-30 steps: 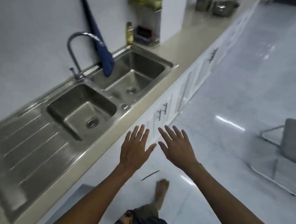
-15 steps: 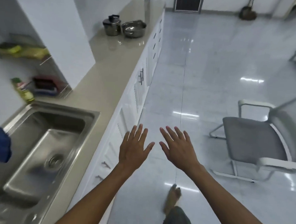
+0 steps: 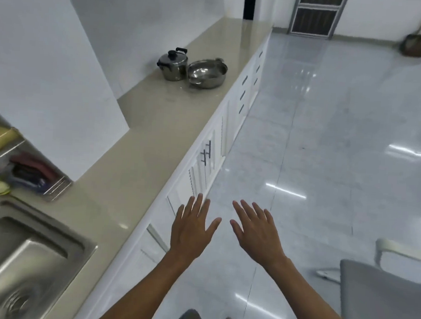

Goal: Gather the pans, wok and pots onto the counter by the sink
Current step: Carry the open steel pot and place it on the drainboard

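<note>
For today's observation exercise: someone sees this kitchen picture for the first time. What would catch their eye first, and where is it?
First, the two bare open hands held out low in the middle, the left hand and right hand, over the glossy floor and holding nothing. Next, far along the beige counter, a lidded steel pot stands beside an open shallow steel pan. The steel sink fills the lower left corner.

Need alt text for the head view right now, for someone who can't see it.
Both hands, left hand and right hand, are held out open and empty beside a beige counter. Farther along it stand a lidded pot and a shallow steel pan; the sink is nearest.
</note>
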The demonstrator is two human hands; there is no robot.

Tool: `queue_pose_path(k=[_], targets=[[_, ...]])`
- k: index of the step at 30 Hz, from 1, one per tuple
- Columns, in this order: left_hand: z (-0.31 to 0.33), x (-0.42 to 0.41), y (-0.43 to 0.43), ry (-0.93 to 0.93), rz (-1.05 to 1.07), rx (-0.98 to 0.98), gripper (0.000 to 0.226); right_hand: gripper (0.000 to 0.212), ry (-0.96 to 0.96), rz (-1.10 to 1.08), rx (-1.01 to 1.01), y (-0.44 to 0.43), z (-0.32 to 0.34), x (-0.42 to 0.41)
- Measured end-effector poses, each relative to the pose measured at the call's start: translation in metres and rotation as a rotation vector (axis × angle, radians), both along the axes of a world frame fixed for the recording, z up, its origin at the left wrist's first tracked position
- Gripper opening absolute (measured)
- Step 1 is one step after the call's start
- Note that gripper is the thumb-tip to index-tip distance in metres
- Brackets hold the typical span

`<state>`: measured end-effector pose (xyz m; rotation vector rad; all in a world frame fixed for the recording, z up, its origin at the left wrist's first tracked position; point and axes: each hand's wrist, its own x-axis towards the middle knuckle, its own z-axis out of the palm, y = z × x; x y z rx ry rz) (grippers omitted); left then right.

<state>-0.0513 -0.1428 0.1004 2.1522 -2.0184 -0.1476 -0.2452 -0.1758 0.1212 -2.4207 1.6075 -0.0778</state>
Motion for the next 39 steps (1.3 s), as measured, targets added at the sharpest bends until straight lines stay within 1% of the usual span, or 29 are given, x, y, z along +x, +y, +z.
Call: queue_pose_path(k=[5, 10, 12, 17, 22, 24, 28, 30, 32, 35, 39], targets=[[-0.002, -0.002, -0.122, 0.019, 0.079, -0.022, 0.082, 0.06, -0.025, 0.064, -0.064, -0.137, -0.005, 0.002], [-0.015, 0.003, -0.263, 0.014, 0.097, -0.029, 0.092, 0.057, -0.024, 0.082, -0.096, -0.283, -0.026, 0.012], [-0.018, 0.008, -0.324, 0.024, 0.11, -0.024, 0.089, 0.056, -0.023, 0.08, -0.095, -0.342, -0.031, 0.019], [0.001, 0.017, -0.468, 0.013, 0.132, -0.022, 0.082, 0.053, -0.018, 0.135, -0.145, -0.485, -0.019, 0.032], [0.013, 0.029, -0.586, -0.031, 0.156, -0.104, 0.072, 0.053, -0.051, 0.194, -0.2, -0.612, -0.004, 0.047], [0.011, 0.037, -0.631, -0.037, 0.194, -0.099, 0.07, 0.053, -0.051, 0.239, -0.215, -0.662, -0.004, 0.057], [-0.004, 0.054, -0.72, -0.048, 0.319, -0.123, 0.071, 0.052, -0.051, 0.339, -0.227, -0.773, -0.009, 0.078], [-0.009, 0.063, -0.759, -0.033, 0.394, -0.124, 0.069, 0.052, -0.067, 0.395, -0.201, -0.823, -0.009, 0.088], [-0.011, 0.072, -0.794, -0.015, 0.501, -0.134, 0.068, 0.052, -0.122, 0.447, -0.136, -0.874, -0.009, 0.097], [-0.011, 0.087, -0.837, 0.015, 0.675, -0.174, 0.065, 0.053, -0.227, 0.468, 0.021, -0.954, -0.005, 0.11], [-0.015, 0.107, -0.863, 0.074, 0.915, -0.16, 0.058, 0.053, -0.311, 0.464, 0.171, -1.048, -0.008, 0.137]])
